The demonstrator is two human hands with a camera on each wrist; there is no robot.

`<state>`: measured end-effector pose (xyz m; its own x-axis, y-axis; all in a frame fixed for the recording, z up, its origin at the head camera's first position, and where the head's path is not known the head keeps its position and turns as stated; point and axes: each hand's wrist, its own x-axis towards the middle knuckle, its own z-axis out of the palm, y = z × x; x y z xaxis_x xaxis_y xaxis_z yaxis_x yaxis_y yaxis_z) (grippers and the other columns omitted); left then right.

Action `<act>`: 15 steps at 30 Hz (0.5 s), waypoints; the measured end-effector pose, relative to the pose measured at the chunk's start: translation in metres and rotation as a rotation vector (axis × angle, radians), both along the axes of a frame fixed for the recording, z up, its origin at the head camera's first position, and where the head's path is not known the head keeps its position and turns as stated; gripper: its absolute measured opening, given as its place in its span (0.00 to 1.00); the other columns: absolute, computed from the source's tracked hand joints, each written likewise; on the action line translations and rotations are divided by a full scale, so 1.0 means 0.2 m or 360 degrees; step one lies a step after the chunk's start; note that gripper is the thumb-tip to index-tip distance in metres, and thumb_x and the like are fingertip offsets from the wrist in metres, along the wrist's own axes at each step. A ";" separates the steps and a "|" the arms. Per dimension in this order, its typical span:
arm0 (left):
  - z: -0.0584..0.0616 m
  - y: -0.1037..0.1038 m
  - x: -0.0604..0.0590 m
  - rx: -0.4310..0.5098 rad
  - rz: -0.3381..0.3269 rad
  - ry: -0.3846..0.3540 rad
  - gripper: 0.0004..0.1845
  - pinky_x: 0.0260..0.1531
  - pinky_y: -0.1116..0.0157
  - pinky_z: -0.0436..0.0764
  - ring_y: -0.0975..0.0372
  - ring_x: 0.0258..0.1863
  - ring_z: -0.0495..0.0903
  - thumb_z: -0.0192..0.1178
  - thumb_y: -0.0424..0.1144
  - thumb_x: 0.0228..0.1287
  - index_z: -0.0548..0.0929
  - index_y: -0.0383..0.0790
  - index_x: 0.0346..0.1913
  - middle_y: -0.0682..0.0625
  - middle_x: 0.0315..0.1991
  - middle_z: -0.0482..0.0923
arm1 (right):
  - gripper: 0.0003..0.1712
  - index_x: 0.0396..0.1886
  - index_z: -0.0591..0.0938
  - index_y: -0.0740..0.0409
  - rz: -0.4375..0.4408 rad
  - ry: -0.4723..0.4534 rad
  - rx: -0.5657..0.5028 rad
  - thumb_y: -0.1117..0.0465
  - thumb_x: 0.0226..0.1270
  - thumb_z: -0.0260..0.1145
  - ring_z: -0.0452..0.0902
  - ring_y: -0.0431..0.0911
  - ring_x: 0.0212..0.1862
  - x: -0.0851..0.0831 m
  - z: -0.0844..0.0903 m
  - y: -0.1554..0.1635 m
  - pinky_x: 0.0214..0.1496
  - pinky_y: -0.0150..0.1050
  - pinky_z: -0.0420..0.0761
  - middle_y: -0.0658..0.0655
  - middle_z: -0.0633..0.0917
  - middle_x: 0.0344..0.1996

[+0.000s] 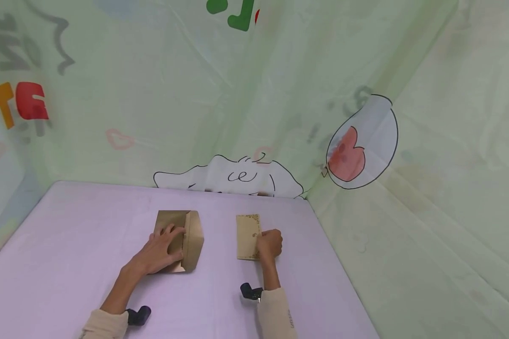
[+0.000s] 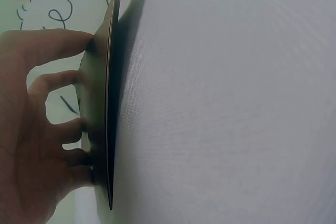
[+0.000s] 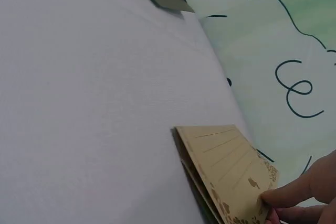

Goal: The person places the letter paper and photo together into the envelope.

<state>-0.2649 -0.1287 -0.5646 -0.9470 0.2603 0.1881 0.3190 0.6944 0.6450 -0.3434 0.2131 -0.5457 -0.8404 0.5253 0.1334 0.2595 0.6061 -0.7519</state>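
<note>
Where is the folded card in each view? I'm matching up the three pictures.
Head: the folded card lies right of centre, under the right hand.
Left wrist: not in it; only the envelope.
Right wrist: bottom right, fingertips pinching its edge.
Shared landmark: the lilac table.

One envelope (image 1: 185, 240) lies on the surface (image 1: 68, 245), toward the middle of its far edge. One folded card (image 1: 248, 235) lies nearer the far right corner. Two hands show: one left hand (image 1: 161, 252) on the envelope, one right hand (image 1: 270, 243) at the card's right edge. Two sleeves (image 1: 275, 313) come in over the near edge, one to each arm. Two small black devices (image 1: 251, 292) sit by the wrists, one on each. One printed sheet (image 1: 280, 94) hangs behind the far edge and along the right edge.
</note>
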 end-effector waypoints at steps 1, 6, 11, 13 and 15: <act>0.00 0.00 0.00 -0.0003 -0.0003 0.0006 0.34 0.73 0.20 0.58 0.24 0.80 0.59 0.68 0.46 0.69 0.76 0.44 0.76 0.26 0.79 0.66 | 0.08 0.32 0.91 0.69 0.0004 0.0002 -0.0018 0.71 0.57 0.67 0.88 0.64 0.34 -0.02 -0.02 0.03 0.33 0.59 0.84 0.69 0.91 0.32; 0.02 -0.01 0.00 -0.0002 0.0001 0.0014 0.34 0.73 0.22 0.60 0.23 0.80 0.59 0.67 0.46 0.68 0.76 0.43 0.76 0.25 0.79 0.67 | 0.06 0.36 0.94 0.65 0.0077 -0.0080 -0.0373 0.66 0.63 0.75 0.86 0.48 0.27 -0.02 0.04 0.09 0.28 0.41 0.84 0.61 0.93 0.30; 0.03 -0.01 0.00 0.0000 0.0000 0.0003 0.34 0.74 0.22 0.60 0.24 0.80 0.59 0.67 0.46 0.70 0.75 0.44 0.77 0.26 0.80 0.66 | 0.09 0.43 0.92 0.73 0.0175 -0.0042 -0.0854 0.71 0.65 0.77 0.86 0.42 0.27 0.06 0.21 0.01 0.26 0.33 0.84 0.59 0.93 0.29; 0.02 -0.01 0.00 0.0005 -0.0008 0.0001 0.34 0.73 0.22 0.60 0.23 0.79 0.60 0.67 0.46 0.70 0.75 0.44 0.77 0.25 0.79 0.66 | 0.09 0.44 0.92 0.74 0.0264 -0.0046 -0.0967 0.73 0.65 0.77 0.86 0.41 0.25 0.07 0.21 -0.02 0.26 0.32 0.85 0.56 0.92 0.26; 0.02 0.00 0.00 0.0018 -0.0013 -0.0007 0.34 0.73 0.23 0.61 0.24 0.79 0.62 0.67 0.46 0.69 0.75 0.44 0.77 0.26 0.80 0.66 | 0.09 0.43 0.92 0.73 0.0346 -0.0099 -0.1032 0.73 0.65 0.77 0.86 0.40 0.24 0.07 0.20 -0.07 0.26 0.32 0.85 0.53 0.92 0.24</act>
<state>-0.2648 -0.1295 -0.5611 -0.9457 0.2658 0.1871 0.3218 0.6846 0.6541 -0.3287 0.1985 -0.5055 -0.9317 0.3013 -0.2029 0.2373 0.0819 -0.9680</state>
